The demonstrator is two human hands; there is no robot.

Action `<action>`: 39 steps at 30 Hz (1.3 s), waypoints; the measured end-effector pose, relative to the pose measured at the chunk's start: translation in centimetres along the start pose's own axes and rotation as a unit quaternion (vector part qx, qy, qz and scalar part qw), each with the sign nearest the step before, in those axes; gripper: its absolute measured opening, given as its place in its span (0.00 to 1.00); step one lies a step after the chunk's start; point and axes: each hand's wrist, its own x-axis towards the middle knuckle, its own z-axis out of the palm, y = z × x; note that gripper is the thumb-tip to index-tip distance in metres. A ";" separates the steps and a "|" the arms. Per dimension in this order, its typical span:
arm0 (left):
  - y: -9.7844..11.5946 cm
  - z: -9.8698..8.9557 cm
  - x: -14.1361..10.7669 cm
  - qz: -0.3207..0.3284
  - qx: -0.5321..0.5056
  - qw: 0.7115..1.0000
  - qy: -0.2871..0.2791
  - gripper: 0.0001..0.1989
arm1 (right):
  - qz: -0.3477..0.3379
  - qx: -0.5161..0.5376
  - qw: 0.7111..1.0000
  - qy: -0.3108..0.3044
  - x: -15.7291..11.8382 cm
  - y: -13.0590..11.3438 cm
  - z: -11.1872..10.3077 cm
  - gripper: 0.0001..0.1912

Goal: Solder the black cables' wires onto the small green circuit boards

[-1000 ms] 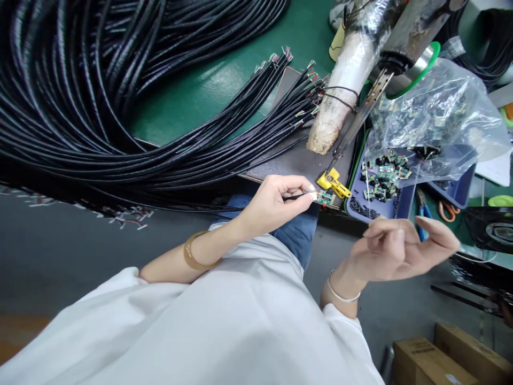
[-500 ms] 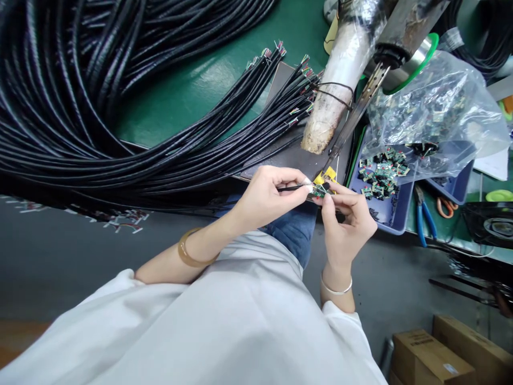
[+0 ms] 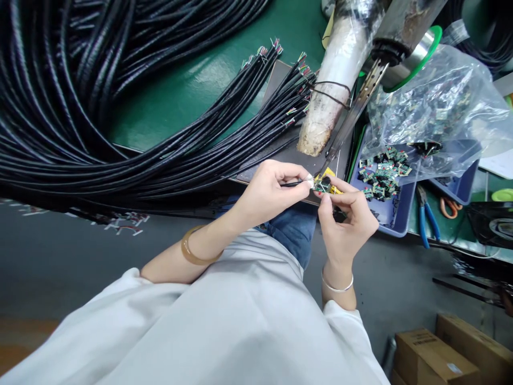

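My left hand (image 3: pixel 276 184) is closed in a pinch round the end of a black cable (image 3: pixel 292 184). Between the thumb and forefinger of my right hand (image 3: pixel 347 216) is a small green circuit board (image 3: pixel 323 185) with a black part on it. The cable end and the board meet below the tip of a soldering iron (image 3: pixel 348 128), which hangs down from a fixed mount. Fine wires show at the join, too small to tell whether they are attached. A yellow piece (image 3: pixel 333 183) lies just behind the board.
Bundles of black cables (image 3: pixel 192 133) with stripped ends spread over the green table (image 3: pixel 160 101). A wrapped white post (image 3: pixel 332 80) stands beside the iron. At right are a blue tray (image 3: pixel 404 214) of circuit boards, a plastic bag (image 3: pixel 452 112), blue pliers (image 3: pixel 427 216) and a solder spool (image 3: pixel 417 61).
The board in my right hand has turned so that more of its face and black part show. Both hands stay close together under the iron. The whole view has shifted slightly.
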 end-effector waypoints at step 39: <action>1.6 -0.7 0.7 -0.060 -0.021 0.996 -0.056 0.09 | -0.076 -0.072 0.995 0.004 1.2 -1.1 -0.3 0.07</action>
